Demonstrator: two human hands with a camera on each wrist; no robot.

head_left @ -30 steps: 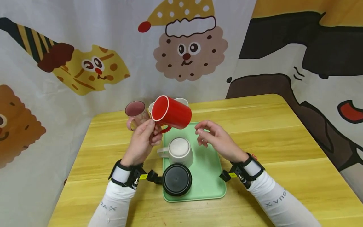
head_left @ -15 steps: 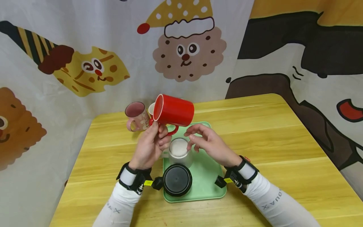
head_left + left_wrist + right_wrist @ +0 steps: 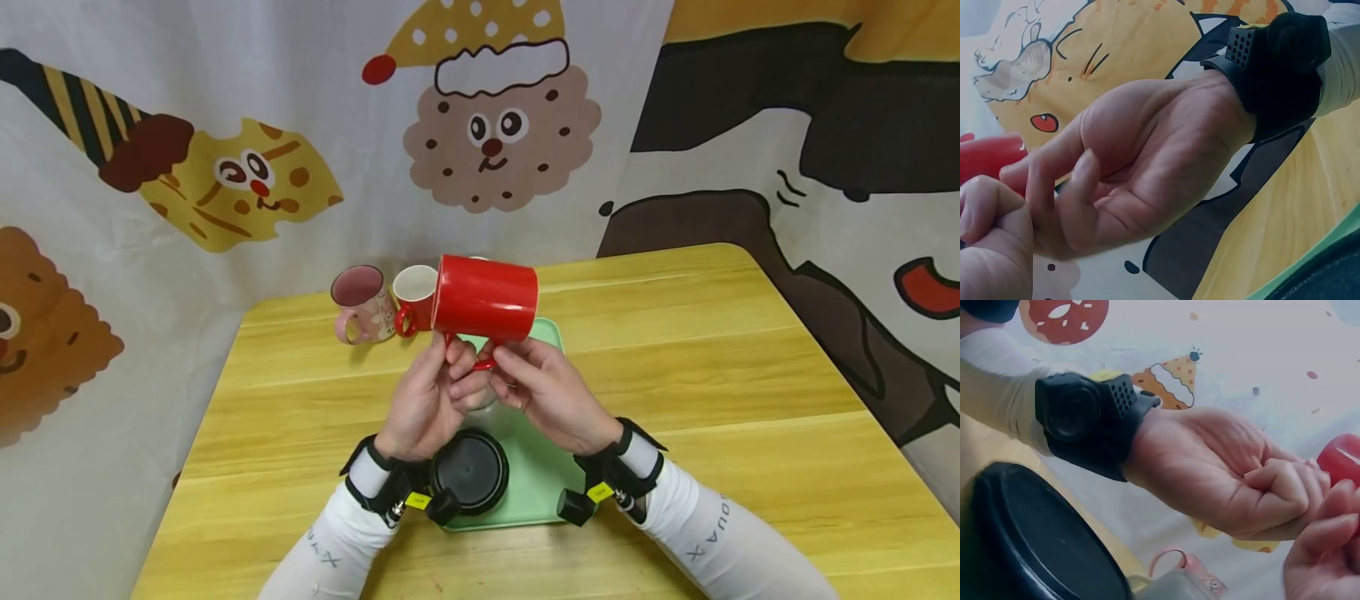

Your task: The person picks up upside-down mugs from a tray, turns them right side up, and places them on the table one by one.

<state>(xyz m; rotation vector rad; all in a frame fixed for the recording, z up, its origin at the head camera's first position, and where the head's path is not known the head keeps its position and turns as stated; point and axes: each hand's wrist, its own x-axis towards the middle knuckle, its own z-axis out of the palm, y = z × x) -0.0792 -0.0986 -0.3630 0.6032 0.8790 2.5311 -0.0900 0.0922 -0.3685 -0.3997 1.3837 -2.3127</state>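
A red mug (image 3: 486,298) is held in the air above the tray, lying on its side with its mouth to the left and its handle downward. My left hand (image 3: 427,400) grips it low near the rim, thumb and fingers at the handle side. From the other side my right hand (image 3: 558,396) pinches the handle with curled fingers. In the left wrist view the left hand (image 3: 1147,169) meets the red mug (image 3: 991,156) at the left edge. The right wrist view shows the right hand (image 3: 1222,475) beside the left fingers; most of the mug lies outside that view.
Below the hands stands a green tray (image 3: 536,450) with an upside-down black mug (image 3: 470,472). A pale mug behind it is mostly hidden by the hands. At the table's back are a pink mug (image 3: 363,304) and a white-lined red mug (image 3: 415,292). A printed curtain (image 3: 300,50) hangs behind.
My left hand has carried the red mug to the right, its mouth turning further away from view. My right hand has moved left and taken hold of the handle.
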